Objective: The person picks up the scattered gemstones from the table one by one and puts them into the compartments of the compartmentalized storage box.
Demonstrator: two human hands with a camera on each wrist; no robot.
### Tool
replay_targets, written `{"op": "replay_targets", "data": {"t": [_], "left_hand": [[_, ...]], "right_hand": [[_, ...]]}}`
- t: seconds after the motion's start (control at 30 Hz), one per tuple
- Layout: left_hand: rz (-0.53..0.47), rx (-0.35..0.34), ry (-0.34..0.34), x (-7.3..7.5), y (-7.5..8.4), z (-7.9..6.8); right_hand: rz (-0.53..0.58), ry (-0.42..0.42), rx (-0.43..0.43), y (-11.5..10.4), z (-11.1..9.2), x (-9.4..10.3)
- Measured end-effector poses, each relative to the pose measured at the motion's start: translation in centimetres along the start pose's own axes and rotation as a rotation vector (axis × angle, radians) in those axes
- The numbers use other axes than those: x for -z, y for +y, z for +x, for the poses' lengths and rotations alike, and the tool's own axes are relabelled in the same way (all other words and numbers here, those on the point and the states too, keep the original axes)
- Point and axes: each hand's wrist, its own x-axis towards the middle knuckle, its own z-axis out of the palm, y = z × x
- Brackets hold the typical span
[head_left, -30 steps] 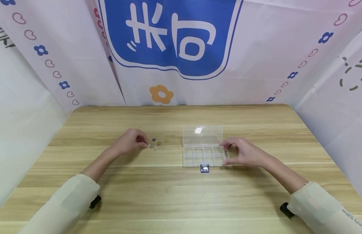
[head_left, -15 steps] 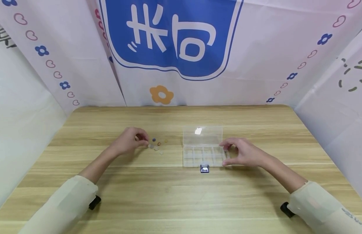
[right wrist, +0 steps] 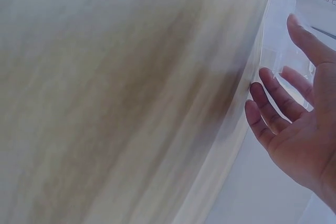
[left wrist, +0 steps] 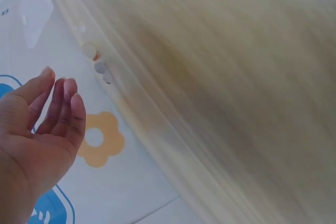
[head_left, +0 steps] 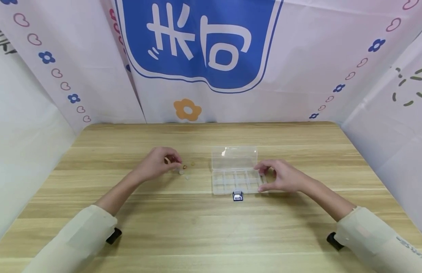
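Head view: A person in pale sleeves (head_left: 72,233), each with a black fitting (head_left: 113,236) near the cuff, works with two bare hands over a wood-grain bench (head_left: 211,231). The left hand (head_left: 159,165) is lowered over a group of small round pieces (head_left: 181,172) lying left of centre. Its thumb and fingertips are drawn close together; whether they pinch a piece cannot be told. A reddish piece (head_left: 185,167) and a yellowish piece (head_left: 193,163) lie just right of the fingertips. Further right, well apart from the left hand, sits a clear compartment box (head_left: 229,182), its lid (head_left: 234,158) swung open on the far side and a blue latch (head_left: 237,196) on the near side. The right hand (head_left: 282,176) grips the box across its right end, thumb at the near corner, fingers at the far one. Behind hangs a white cloth (head_left: 306,68) with a blue panel and an orange flower.

Left wrist view: Tilted. The left hand has its fingers curved and its thumb close to them; several pieces lie near the fingertips, and clear plastic shows at upper left.

Right wrist view: Also tilted. The right hand's fingers are gently bent, thumb apart, with clear plastic behind them, the blue latch above and the left hand in the top right corner
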Motion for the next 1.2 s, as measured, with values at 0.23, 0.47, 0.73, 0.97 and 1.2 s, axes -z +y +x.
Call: {"op": "replay_targets", "data": {"t": [0.23, 0.47, 0.73, 0.97, 1.2], "left_hand": [[-0.056, -0.021, -0.007, -0.8, 1.2, 0.5], [-0.116, -0.053, -0.029, -2.0, 2.6, 1.4], [-0.134, -0.065, -0.045, -2.9, 4.1, 2.2], [-0.15, -0.068, -0.056, -3.5, 5.1, 2.9], [-0.188, -0.054, -0.081, -4.2, 5.9, 3.6]], "right_hand": [[0.004, 0.008, -0.001, 0.0, 0.0, -0.1], [0.019, 0.018, -0.003, 0.1, -0.1, -0.2], [0.012, 0.015, 0.0, 0.2, 0.0, -0.2], [0.007, 0.011, -0.002, 0.1, 0.1, -0.1], [0.003, 0.007, -0.005, 0.0, 0.1, -0.1]]}}
